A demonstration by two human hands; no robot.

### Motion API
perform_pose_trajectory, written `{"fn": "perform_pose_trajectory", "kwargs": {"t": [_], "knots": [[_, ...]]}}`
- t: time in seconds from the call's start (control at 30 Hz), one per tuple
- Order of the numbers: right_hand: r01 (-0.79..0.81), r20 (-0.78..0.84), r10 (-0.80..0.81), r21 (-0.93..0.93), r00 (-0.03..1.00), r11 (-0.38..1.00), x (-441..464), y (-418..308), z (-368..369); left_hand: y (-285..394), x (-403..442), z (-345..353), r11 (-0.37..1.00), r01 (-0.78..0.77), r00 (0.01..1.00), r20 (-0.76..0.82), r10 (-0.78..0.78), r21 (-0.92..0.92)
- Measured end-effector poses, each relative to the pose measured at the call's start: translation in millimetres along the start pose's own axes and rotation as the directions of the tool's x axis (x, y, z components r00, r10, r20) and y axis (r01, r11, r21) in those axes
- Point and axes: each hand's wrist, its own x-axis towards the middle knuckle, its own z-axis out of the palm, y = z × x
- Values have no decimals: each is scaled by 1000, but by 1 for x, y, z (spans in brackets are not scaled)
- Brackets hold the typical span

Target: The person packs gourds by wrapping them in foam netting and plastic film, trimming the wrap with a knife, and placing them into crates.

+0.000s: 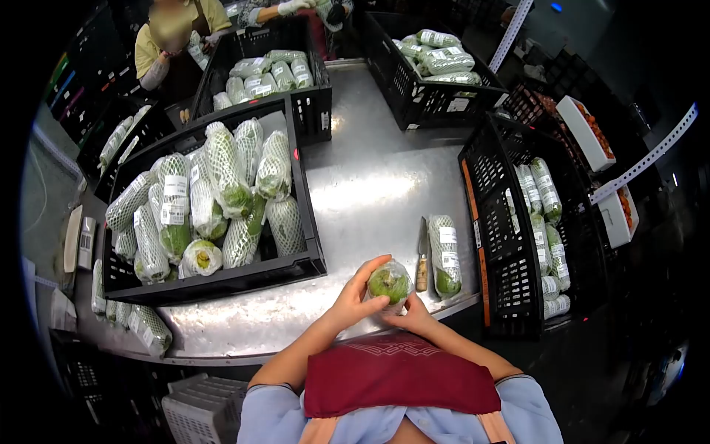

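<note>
Close to my apron, a green fruit in clear wrap (390,283) is held upright with its end facing me. My left hand (359,297) curls round its left side, thumb across the front. My right hand (414,314) supports it from below on the right, its fingers partly hidden behind the fruit. Just to the right, a knife with a wooden handle (421,272) lies on the metal table (355,177), blade pointing away. Beside the knife lies a net-wrapped green fruit with white labels (445,259).
A black crate (222,280) of wrapped fruit stands at the left. More crates stand at the back left (310,100), back right (414,111) and right (492,229). Loose wrapped fruit (150,329) lies at the front left. Two people work beyond the table.
</note>
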Motion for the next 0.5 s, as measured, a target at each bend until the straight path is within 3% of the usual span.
{"fn": "perform_pose_trajectory", "kwargs": {"t": [0.37, 0.5], "knots": [[-3, 40, 0, 70, 999, 998, 14, 17, -5, 2, 2, 25, 880, -158, 986, 27, 163, 448], [-38, 66, 34, 59, 997, 998, 17, 28, -8, -3, 4, 28, 867, -147, 988, 29, 152, 477]]}}
